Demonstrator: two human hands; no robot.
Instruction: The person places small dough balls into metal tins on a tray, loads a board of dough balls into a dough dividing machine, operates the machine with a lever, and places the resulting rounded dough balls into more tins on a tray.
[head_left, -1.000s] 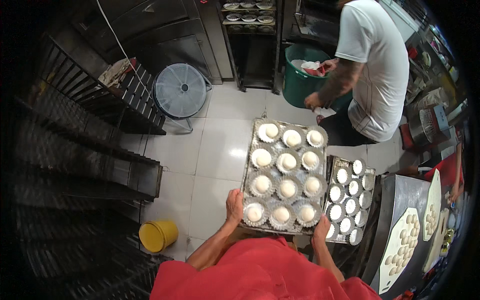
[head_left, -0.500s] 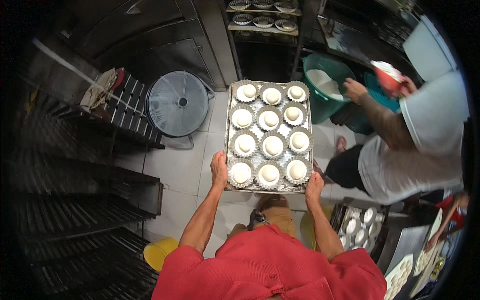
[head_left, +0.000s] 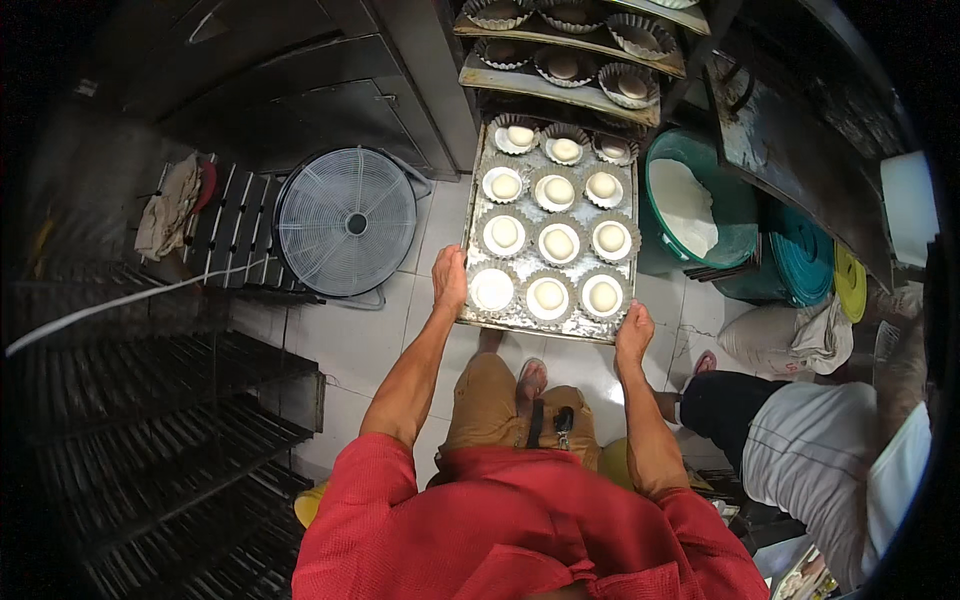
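A metal baking tray (head_left: 575, 331) is held out in front of me between both hands. My left hand (head_left: 449, 278) grips its near left side, fingers curled around the edge. At the near right corner my right hand (head_left: 634, 333) is closed on the same tray. Rows of fluted tins stand on it, each with a pale round of dough (head_left: 558, 244) topped by a smaller ball. The tray's far end reaches in beneath the lowest visible shelf of a rack (head_left: 560, 88), where shadow falls on the far right tin. Similar filled tins sit on the shelves above.
Left of the tray stands a round fan (head_left: 345, 222); dark slatted racks (head_left: 180, 430) line the left side. A green bin of white powder (head_left: 683, 205) is close on the right, with a sack (head_left: 765, 335) behind. Another person (head_left: 810, 440) stands at right.
The tray has moved forward, its far end now under the rack shelf. My view has come closer to the rack. The other person has shifted back toward the lower right.
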